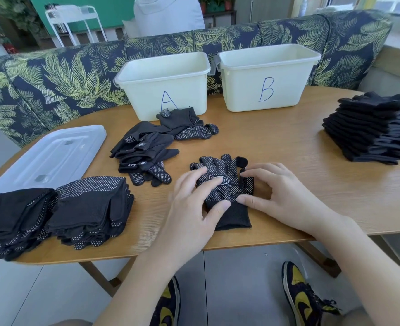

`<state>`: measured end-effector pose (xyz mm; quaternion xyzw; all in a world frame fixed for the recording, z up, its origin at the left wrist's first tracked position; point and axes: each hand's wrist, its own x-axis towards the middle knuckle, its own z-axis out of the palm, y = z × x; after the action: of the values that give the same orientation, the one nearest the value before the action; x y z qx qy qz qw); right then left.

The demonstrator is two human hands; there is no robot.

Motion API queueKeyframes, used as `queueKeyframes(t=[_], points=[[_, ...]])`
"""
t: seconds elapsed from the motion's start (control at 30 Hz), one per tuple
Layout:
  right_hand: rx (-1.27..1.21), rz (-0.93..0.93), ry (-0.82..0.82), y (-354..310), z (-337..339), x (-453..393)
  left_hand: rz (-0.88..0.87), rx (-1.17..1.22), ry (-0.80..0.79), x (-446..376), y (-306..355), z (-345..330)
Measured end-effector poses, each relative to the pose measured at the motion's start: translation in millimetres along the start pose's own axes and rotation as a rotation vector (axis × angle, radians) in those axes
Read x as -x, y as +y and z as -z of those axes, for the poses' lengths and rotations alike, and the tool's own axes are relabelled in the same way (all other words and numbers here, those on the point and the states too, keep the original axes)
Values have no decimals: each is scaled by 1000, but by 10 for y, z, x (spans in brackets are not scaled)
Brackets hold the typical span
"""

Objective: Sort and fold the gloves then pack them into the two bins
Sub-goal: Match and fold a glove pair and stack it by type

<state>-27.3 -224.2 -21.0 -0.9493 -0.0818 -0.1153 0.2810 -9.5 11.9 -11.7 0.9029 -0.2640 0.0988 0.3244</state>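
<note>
You look about partway through, but nothing is packed yet as far as can be seen. Bin A (163,90) and bin B (268,83) stand at the back of the table (288,161), and no gloves show over their rims, though you cannot see down to the bottoms. Two folded stacks (53,212) sit near the left edge, and a tall neat stack (373,128) sits on the right. A messy pile of loose gloves (154,147) still waits in front of bin A, so there is more sorting and folding to do, and then all the packing. The glove you are working on (225,187) lies flat in the middle of the table, close to you. It is black with small white dots, its fingers point toward the bins and its plain cuff points at you. Your left hand (194,203) and right hand (276,194) both rest on it with fingers bent a little, pressing it down, thumbs touching near the cuff.
</note>
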Motion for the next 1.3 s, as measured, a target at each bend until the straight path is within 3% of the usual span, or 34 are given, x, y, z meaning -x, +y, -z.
queueKeyframes(t=[0.13,0.27,0.5,0.73,0.87,1.0,1.17,1.3], points=[[54,-9,-35,19,15,35,16,-175,-188,-4,-19,-26],[53,-6,1,-15,41,35,38,-178,-238,16,-55,-6],[-13,-14,-17,-50,9,-242,21,-201,-266,45,-64,-14],[-259,-41,-51,28,-32,-461,20,-194,-259,51,-63,-11],[-68,-50,-118,72,-36,-507,30,-184,-259,49,-61,-11],[-45,-58,-160,92,-23,-534,31,-190,-261,55,-54,-9],[-199,-55,12,98,-35,-535,26,-161,-233,73,-49,1],[-112,-48,-12,33,-126,-645,20,-124,-198,88,-14,29]])
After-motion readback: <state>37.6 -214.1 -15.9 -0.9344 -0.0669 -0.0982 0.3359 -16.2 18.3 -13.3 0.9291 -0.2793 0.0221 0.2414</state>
